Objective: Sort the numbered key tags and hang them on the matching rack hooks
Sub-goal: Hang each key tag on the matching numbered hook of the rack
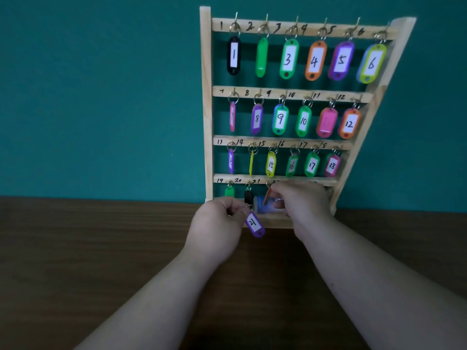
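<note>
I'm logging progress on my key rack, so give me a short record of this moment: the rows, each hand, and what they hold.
rack: wooden, upright on the table
top three rows: a tag on every hook, rail labels 1 to 18
bottom row: green tag under 19, black tag under 20; rest hidden by hands
left hand: pinches the ring of the purple tag, off the rack
right hand: holds the orange tag edge-on by a bottom-row hook
purple tag number: looks like 21, unsure
</note>
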